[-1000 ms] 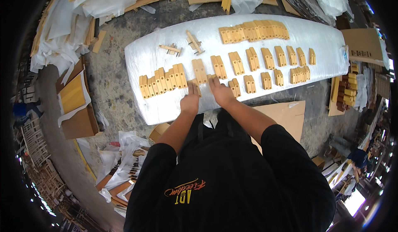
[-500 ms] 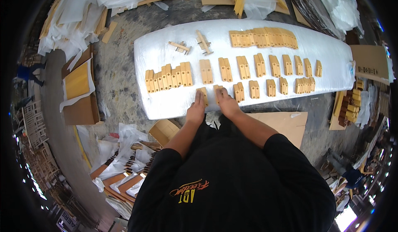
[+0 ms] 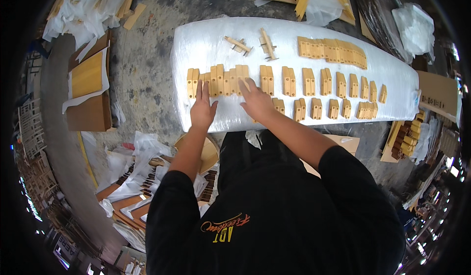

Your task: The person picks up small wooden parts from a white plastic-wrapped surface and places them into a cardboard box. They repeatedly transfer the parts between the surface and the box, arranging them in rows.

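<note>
A row of light wooden blocks with round holes [image 3: 220, 81] lies on the left part of a table topped with white plastic wrap [image 3: 223, 115]. My left hand [image 3: 202, 109] reaches over the near side of this row, fingers stretched onto the blocks and thumb apart. At the row's right end, my right hand [image 3: 257, 101] rests its fingertips on the last blocks, its thumb spread away. Paired blocks [image 3: 266, 80] stand just right of it. My right wrist and forearm partly hide the nearer row of paired blocks [image 3: 300, 110].
Two small wooden assemblies [image 3: 239, 45] [image 3: 268, 44] lie farther back, left of a long block row [image 3: 331, 51]. A cardboard box [image 3: 208, 154] sits by the near edge. Wrapped wooden parts [image 3: 142, 177] are at lower left, stacked pieces [image 3: 409, 137] at right.
Both hands have left the blocks in the near row and moved left and farther away, onto the long left row. The view has shifted slightly.
</note>
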The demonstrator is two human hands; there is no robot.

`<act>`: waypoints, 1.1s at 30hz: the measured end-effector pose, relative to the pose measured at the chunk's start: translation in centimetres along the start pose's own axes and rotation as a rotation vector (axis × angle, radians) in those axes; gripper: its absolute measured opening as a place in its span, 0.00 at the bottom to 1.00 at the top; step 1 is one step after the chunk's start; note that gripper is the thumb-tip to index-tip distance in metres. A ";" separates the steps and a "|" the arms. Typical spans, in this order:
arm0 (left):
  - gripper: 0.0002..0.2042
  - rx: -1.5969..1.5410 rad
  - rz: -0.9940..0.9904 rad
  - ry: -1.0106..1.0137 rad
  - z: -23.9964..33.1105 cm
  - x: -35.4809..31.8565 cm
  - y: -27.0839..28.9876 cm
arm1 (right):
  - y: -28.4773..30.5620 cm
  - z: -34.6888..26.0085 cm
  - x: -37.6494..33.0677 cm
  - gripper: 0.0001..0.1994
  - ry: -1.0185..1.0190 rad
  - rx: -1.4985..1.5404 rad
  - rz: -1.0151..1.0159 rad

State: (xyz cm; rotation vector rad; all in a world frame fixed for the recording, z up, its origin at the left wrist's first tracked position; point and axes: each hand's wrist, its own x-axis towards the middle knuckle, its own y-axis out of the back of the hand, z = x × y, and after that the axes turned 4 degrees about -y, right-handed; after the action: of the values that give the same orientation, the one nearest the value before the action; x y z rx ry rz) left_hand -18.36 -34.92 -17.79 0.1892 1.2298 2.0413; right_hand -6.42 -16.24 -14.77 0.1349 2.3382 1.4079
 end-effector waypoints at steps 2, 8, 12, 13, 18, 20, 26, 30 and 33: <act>0.42 0.141 -0.081 -0.057 -1.1 1.5 1.3 | -0.2 -2.2 2.9 0.41 -0.022 -0.027 -0.080; 0.38 0.242 -0.272 -0.071 -3.4 4.0 1.3 | -3.6 -3.9 6.8 0.33 -0.110 -0.096 -0.091; 0.35 0.238 -0.210 -0.105 -4.5 4.1 -0.2 | -4.5 -3.9 7.0 0.30 -0.109 -0.119 -0.068; 0.35 0.233 -0.202 -0.120 -4.8 4.1 -0.3 | -4.6 -3.9 6.9 0.30 -0.104 -0.120 -0.055; 0.34 0.233 -0.193 -0.155 -5.3 3.7 -0.2 | -4.9 -4.3 6.2 0.30 -0.097 -0.156 -0.067; 0.33 0.215 -0.197 -0.157 -4.8 3.4 0.0 | -5.1 -4.3 5.8 0.30 -0.101 -0.185 -0.073; 0.37 0.213 -0.211 -0.131 -4.6 1.5 -0.3 | -5.6 -4.4 4.1 0.30 -0.066 -0.226 -0.037; 0.40 0.226 -0.240 -0.115 -4.8 -0.3 -1.0 | -6.4 -4.6 2.1 0.30 -0.061 -0.224 -0.040; 0.38 0.160 -0.225 -0.121 -5.1 -1.8 -1.7 | -6.6 -4.8 0.7 0.30 -0.054 -0.250 -0.053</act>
State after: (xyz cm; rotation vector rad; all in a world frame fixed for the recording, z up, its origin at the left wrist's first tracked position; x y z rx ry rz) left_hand -18.55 -39.24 -21.41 0.2359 1.2778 1.7160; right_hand -8.11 -23.24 -18.75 0.0385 2.0864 1.6330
